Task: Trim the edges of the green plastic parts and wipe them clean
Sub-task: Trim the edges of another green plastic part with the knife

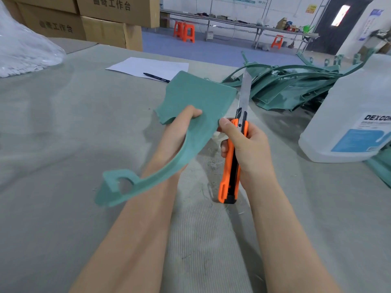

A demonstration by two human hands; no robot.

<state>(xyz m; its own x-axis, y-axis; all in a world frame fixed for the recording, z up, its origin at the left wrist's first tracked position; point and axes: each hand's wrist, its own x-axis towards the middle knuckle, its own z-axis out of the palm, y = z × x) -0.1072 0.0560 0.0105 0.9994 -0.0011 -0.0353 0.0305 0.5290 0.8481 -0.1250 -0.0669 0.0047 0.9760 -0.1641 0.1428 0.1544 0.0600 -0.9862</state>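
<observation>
The translucent white plastic jug [342,123], one only, stands to the right of the knife hand with a blue and white label; what it holds cannot be told through its cloudy wall. Four brown cardboard boxes [118,9] are stacked far beyond the left hand, all closed, so their contents are hidden. A clear plastic bag [21,49] bulges far left of that hand, with something pale inside that is too blurred to name.

The left hand [182,127] pinches one green plastic part [196,96], thumb on top and fingers curled beneath. The part is matte and flat at its broad far end, narrowing toward the person into a long curved arm with a looped tab. It is lifted off the table [63,134].

The right hand [243,149] is wrapped round one orange and black utility knife [232,161], thumb up by the top of the handle, just beside the part's right edge. Its long steel blade [244,92] is extended and points away, lying along that edge.

Beyond the blade lies a loose pile of green plastic parts [296,85], ribbed and curved, too tangled to count. Past the held part lie one white sheet of paper [148,66] and one dark pen [156,77] resting on it. Pale shavings [211,166] dot the ribbed grey cloth below the knife hand. Three orange plastic stools [188,32] stand far off.
</observation>
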